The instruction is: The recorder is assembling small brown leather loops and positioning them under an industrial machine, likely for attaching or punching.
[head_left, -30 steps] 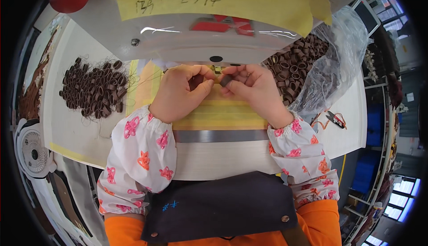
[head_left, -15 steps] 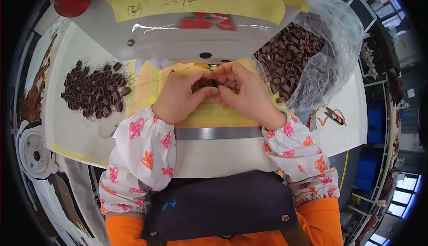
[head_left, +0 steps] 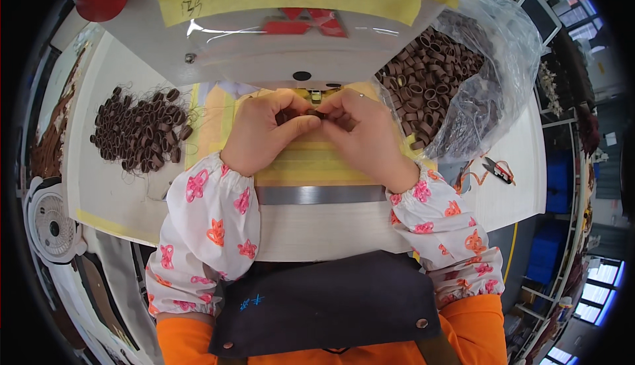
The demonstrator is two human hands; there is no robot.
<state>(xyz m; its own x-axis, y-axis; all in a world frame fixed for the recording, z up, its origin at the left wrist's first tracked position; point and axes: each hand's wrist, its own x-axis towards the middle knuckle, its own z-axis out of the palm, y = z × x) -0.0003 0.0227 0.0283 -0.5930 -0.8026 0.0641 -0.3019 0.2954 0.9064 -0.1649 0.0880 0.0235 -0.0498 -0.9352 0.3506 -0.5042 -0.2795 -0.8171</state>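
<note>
A small brown loop (head_left: pixel 319 115) is pinched between the fingertips of both hands, mostly covered by them. My left hand (head_left: pixel 263 130) holds it from the left, thumb on top. From the right, my right hand (head_left: pixel 367 133) grips it between thumb and fingers. Both hands are just in front of the metal presser foot (head_left: pixel 316 96) of a white sewing machine (head_left: pixel 225 57). Below them lies a bed covered with yellow tape (head_left: pixel 311 163).
On the left lies a pile of brown loops with loose threads (head_left: pixel 142 130). A clear plastic bag (head_left: pixel 506 67) at the right holds many brown loops (head_left: pixel 430 84). Thread snips (head_left: pixel 497 170) lie on the right of the table. A white fan (head_left: pixel 53 226) stands beyond the left edge.
Both hands have shifted slightly away from me, toward the presser foot, and the loop has turned between the fingertips. The presser foot shows more plainly now.
</note>
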